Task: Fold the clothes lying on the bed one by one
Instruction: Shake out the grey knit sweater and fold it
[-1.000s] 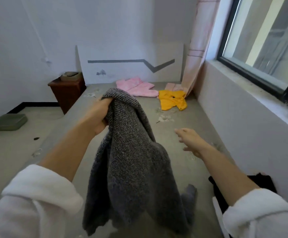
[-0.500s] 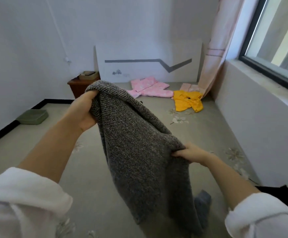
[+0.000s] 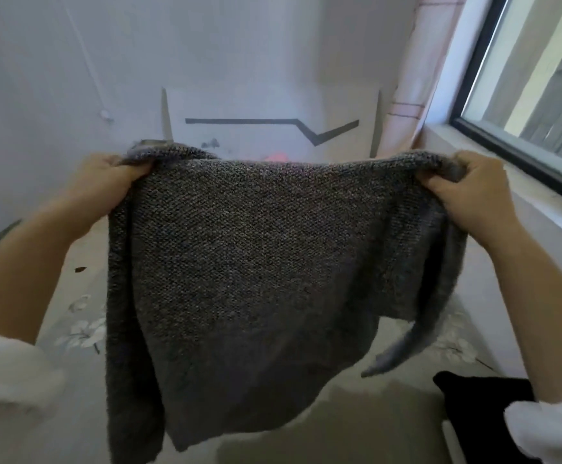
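Note:
A grey knitted sweater (image 3: 266, 262) hangs spread out in the air in front of me, above the bed (image 3: 72, 329). My left hand (image 3: 105, 182) grips its upper left corner and my right hand (image 3: 463, 189) grips its upper right corner. One sleeve dangles at the lower right, the other hangs down the left side. A sliver of a pink garment (image 3: 276, 156) shows just over the sweater's top edge; the sweater hides the rest of the far end of the bed.
A black garment (image 3: 484, 396) lies on the bed at the lower right, near my right sleeve. The window ledge (image 3: 520, 195) and wall run along the right side. A white headboard (image 3: 273, 128) with a grey line stands at the far end, a curtain (image 3: 417, 78) beside it.
My right hand slid from the sweater's middle to its upper right corner. Both hands rose and drew apart, spreading the sweater flat. The view tilted up.

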